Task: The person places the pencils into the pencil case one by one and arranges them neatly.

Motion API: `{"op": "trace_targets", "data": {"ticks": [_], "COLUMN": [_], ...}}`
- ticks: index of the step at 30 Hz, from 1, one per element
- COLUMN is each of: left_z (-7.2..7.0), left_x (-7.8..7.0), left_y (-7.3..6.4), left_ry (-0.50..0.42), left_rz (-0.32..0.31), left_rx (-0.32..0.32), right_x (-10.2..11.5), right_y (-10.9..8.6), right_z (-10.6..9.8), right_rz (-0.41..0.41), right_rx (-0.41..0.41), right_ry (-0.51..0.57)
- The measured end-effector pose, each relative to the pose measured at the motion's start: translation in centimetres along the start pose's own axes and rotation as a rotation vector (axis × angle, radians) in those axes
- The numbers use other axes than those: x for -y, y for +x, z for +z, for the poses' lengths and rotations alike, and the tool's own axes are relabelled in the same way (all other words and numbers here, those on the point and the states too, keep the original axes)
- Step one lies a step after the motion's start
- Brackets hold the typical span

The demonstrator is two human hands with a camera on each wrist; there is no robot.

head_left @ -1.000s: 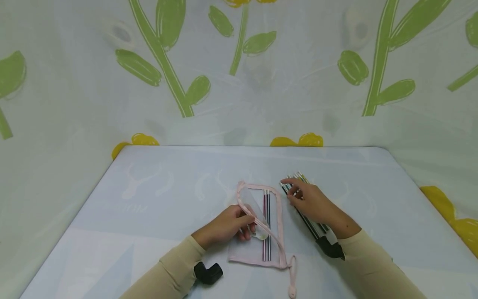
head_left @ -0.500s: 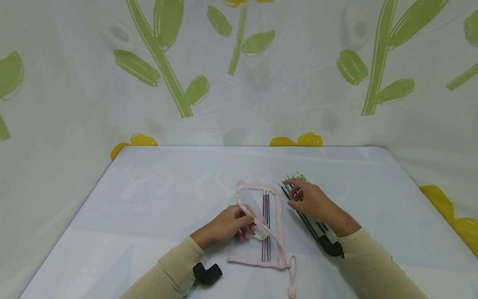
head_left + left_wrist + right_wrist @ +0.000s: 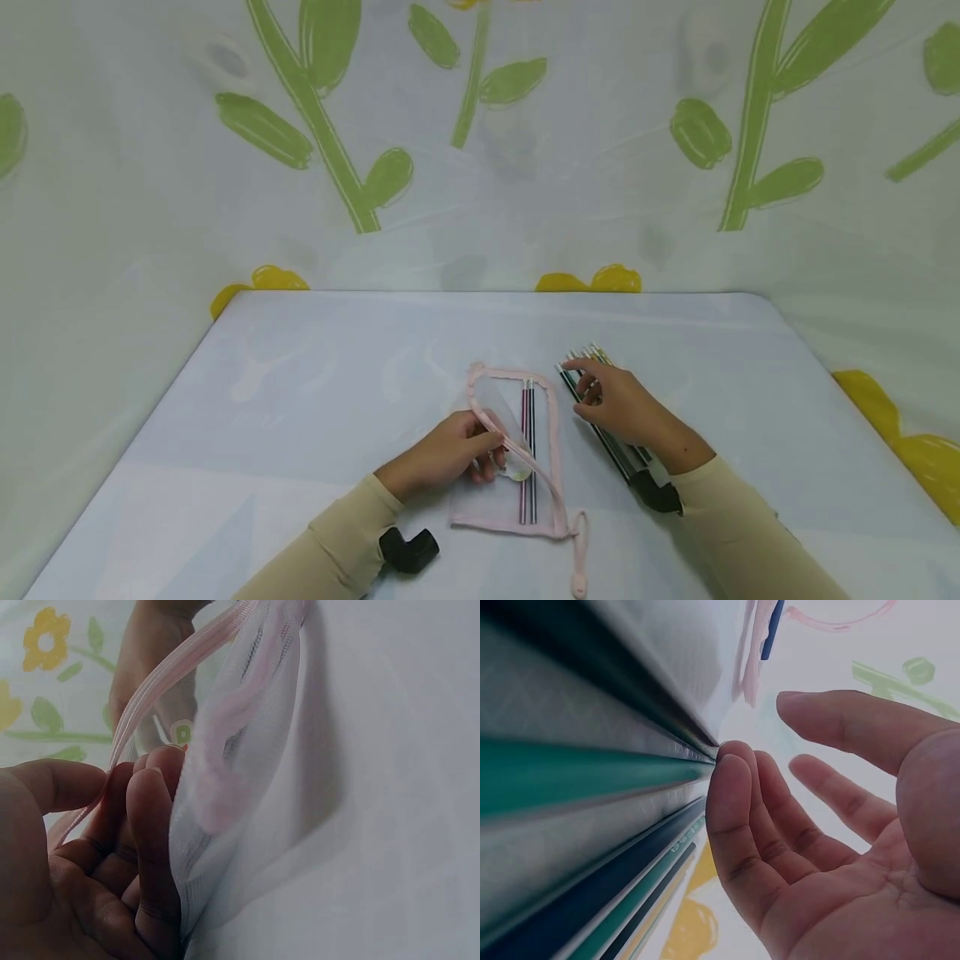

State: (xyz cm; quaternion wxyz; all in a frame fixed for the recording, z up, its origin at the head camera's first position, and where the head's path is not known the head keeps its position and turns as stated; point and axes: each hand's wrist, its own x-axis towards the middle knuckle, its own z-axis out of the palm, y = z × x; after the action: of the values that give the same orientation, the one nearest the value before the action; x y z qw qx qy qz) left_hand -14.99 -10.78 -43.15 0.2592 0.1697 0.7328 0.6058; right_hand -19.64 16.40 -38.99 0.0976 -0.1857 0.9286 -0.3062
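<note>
A see-through mesh pouch with pink trim (image 3: 553,417) lies in front of me. My left hand (image 3: 459,452) pinches its pink zipper edge (image 3: 154,686) between thumb and fingers, lifting the opening. Two striped pencils (image 3: 528,500) lie lengthwise in the pouch, partly behind the raised edge. To the right, several dark, green and yellow pencils (image 3: 613,450) lie slantwise in a row on the table. Over their far ends is my right hand (image 3: 618,407), thumb apart from the bent fingers. In the right wrist view its fingertips (image 3: 727,780) are right at a green pencil (image 3: 577,776).
A pink strap loop (image 3: 580,558) trails from the pouch's near right corner. Black wrist mounts (image 3: 408,550) sit at both sleeves. Behind the white table (image 3: 337,350) hangs a pale curtain (image 3: 600,208) with a plant print.
The head view has shifted slightly, so everything appears a little further left. Both hands keep nearly the same pose beside the pouch and pencils.
</note>
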Motion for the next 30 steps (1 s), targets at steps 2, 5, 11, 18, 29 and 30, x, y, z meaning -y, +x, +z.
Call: {"op": "trace_targets", "data": {"ticks": [2, 5, 11, 18, 29, 30], "left_z": [0.00, -0.03, 0.00, -0.02, 0.03, 0.02], "left_x": [-0.04, -0.04, 0.04, -0.03, -0.07, -0.02], "left_y": [-0.01, -0.03, 0.04, 0.10, 0.27, 0.28], "left_ry": [0.003, 0.004, -0.002, -0.014, 0.029, 0.031], "left_rz": [-0.001, -0.006, -0.007, -0.005, -0.002, -0.003], "left_rx": [-0.002, -0.004, 0.001, 0.002, 0.001, 0.001], "right_x": [0.00, -0.04, -0.26, -0.29, 0.11, 0.17], "right_y": [0.01, 0.12, 0.13, 0.20, 0.36, 0.33], "right_z": [0.02, 0.06, 0.27, 0.27, 0.71, 0.77], "right_rz": [0.002, 0.002, 0.018, 0.034, 0.039, 0.039], "right_rx": [0.001, 0.005, 0.005, 0.020, 0.064, 0.070], "right_ry": [-0.009, -0.017, -0.025, -0.031, -0.055, -0.054]}}
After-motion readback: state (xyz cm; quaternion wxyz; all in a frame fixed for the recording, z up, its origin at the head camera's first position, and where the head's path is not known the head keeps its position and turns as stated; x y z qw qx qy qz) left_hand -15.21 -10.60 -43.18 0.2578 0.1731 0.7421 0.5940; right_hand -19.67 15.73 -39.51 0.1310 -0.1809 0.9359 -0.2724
